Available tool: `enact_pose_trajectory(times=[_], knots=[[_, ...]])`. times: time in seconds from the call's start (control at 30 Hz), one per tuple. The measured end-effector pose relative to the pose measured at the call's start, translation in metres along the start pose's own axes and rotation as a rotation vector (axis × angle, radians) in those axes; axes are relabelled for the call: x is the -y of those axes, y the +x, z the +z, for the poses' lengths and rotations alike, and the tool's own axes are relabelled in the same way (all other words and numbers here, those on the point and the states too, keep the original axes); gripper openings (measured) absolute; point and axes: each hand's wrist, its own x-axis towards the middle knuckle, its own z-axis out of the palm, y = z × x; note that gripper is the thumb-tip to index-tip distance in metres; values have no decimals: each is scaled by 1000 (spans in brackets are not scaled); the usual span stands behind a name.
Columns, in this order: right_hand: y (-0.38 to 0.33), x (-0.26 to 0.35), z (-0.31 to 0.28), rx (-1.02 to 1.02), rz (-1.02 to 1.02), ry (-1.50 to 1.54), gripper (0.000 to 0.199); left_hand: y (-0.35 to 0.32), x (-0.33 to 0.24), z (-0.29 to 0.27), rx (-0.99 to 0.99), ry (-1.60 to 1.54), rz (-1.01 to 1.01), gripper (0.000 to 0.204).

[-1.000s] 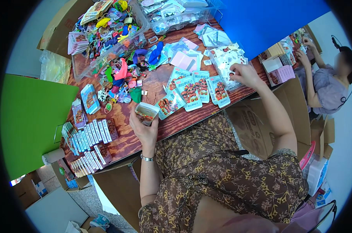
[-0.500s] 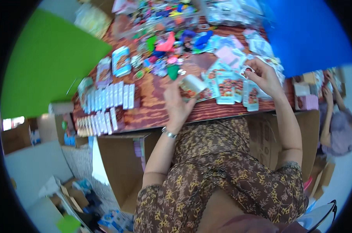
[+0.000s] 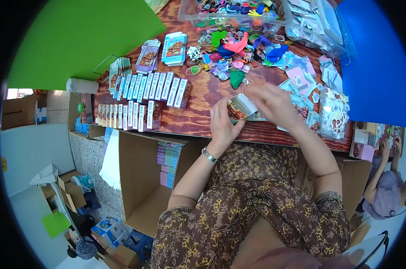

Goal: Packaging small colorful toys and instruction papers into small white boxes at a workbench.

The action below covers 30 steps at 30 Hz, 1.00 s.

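A small printed carton (image 3: 237,113) with its white inner flap raised is gripped in my left hand (image 3: 223,123), just over the table's near edge. My right hand (image 3: 277,102) is beside the carton's raised flap, above the flat cards, its fingers smeared by motion. Whether anything sits between those fingers cannot be made out. Under and beyond that hand lie pale blue printed cards (image 3: 303,105). A clear bag of small stickers (image 3: 334,112) rests to their right. Beyond the carton are a green balloon-like piece (image 3: 237,78) and a thin looped band.
Two rows of filled cartons (image 3: 151,87) stand at the left, with stacks of flat cartons (image 3: 174,48) behind. Colourful trinkets spread before a clear plastic bin (image 3: 230,18). Cardboard box (image 3: 140,179) stands below the table edge. Another person (image 3: 386,188) works at far right.
My right hand has come left from above the cards to beside the carton; earlier it pinched a small white sticker-like piece. My left hand still holds the carton. The whole view has shifted.
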Motion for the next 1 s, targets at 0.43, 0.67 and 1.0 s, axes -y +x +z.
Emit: enact_pose_trajectory(times=[0.43,0.67,1.0], knots=[[51,-105,57,447,66,-329,27,-7,22,-19,-2,14,-90,93],[52,-116,41,363,84,-45,32,-2,26,-21,-55,22,-70,89],[66,-132,62,300,182,-220,40,6,25,-13,-71,44,-69,88]])
